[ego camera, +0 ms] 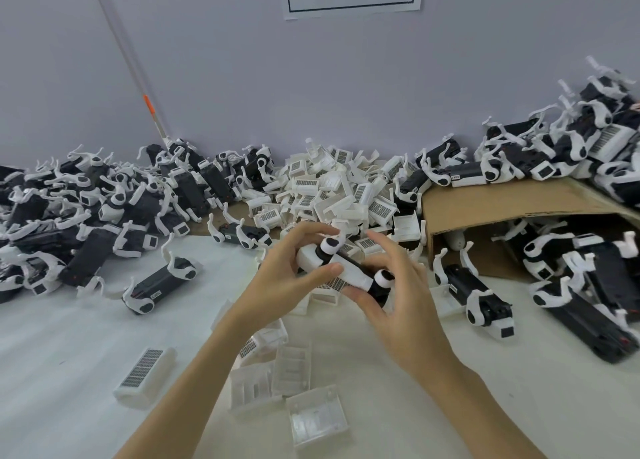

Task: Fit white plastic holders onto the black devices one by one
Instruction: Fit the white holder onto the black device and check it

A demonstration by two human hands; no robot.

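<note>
Both hands hold one black device (377, 290) above the white table, with a white plastic holder (346, 273) around its middle. My left hand (287, 278) grips the holder's left end, thumb on top. My right hand (391, 295) cups the device's right end from below, fingers spread above it. Two round white-and-black knobs stick up from the device. Loose white holders (311, 417) lie on the table just below my forearms, and another holder (145, 377) with a barcode label lies to the left.
A heap of white holders (339, 188) is piled against the back wall. Devices with holders fitted (104, 209) cover the left side. More devices (571, 285) spill from a cardboard box (502, 202) on the right. A white rod with an orange band (149, 105) leans on the wall.
</note>
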